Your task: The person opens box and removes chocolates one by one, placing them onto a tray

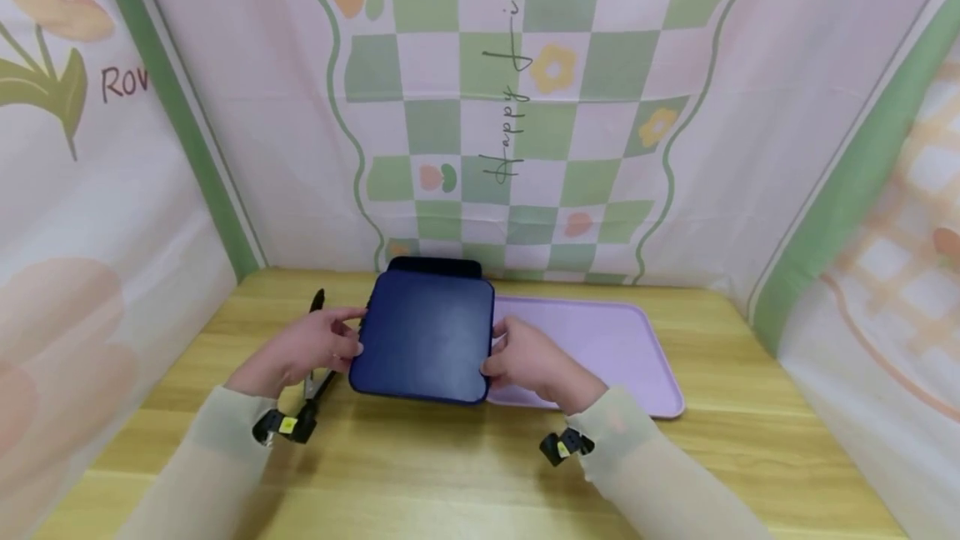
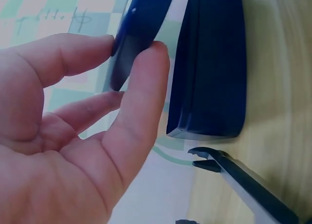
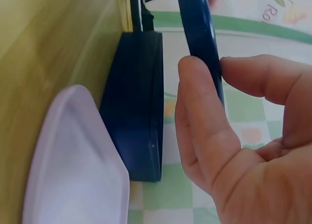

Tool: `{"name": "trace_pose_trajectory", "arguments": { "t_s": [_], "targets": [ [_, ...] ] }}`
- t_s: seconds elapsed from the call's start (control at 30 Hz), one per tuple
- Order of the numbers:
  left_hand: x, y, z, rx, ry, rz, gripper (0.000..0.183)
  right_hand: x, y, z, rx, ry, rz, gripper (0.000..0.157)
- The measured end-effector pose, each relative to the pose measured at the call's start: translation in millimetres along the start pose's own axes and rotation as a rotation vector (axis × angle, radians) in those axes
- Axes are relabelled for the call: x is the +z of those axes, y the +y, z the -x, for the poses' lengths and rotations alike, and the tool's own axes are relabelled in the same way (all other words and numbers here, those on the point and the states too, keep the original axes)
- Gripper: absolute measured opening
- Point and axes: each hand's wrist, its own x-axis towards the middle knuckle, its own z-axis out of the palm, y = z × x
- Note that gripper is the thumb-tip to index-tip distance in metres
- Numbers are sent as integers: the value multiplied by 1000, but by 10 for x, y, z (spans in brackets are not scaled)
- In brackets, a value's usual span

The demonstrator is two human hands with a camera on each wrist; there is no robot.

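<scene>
A navy blue square lid (image 1: 423, 336) is held up between both hands. My left hand (image 1: 318, 347) pinches its left edge, with the thumb and fingers on opposite faces in the left wrist view. On the opposite edge, my right hand (image 1: 528, 363) pinches the lid the same way. Beneath it, apart from it, a dark blue box (image 3: 134, 102) stands on the table; only its far edge shows in the head view. Black-tipped tongs (image 2: 253, 190) lie left of the box, partly hidden by my left hand in the head view.
A light purple tray (image 1: 600, 348) lies on the wooden table (image 1: 420, 473) close to the box's right side. Patterned cloth (image 1: 555, 123) hangs behind the table and along both sides.
</scene>
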Motion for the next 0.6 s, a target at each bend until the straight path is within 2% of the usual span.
{"name": "trace_pose_trajectory", "arguments": {
  "t_s": [0.13, 0.2, 0.3, 0.53, 0.6],
  "targets": [
    [30, -34, 76, -14, 1, 19, 79, 50, 10, 53, 2, -14, 76, 86],
    [43, -69, 120, -13, 1, 16, 79, 85, 30, 76, -3, -30, 87, 95],
    [61, -134, 200, -20, 5, 10, 78, 142, 61, 130, -25, -61, 105, 99],
    [144, -255, 428, -39, 9, -27, 75, 267, 110, 306, -94, -138, 297, 101],
    [168, -287, 480, -39, 0, -37, 74, 300, 121, 343, -96, -161, 320, 99]
  ]
}}
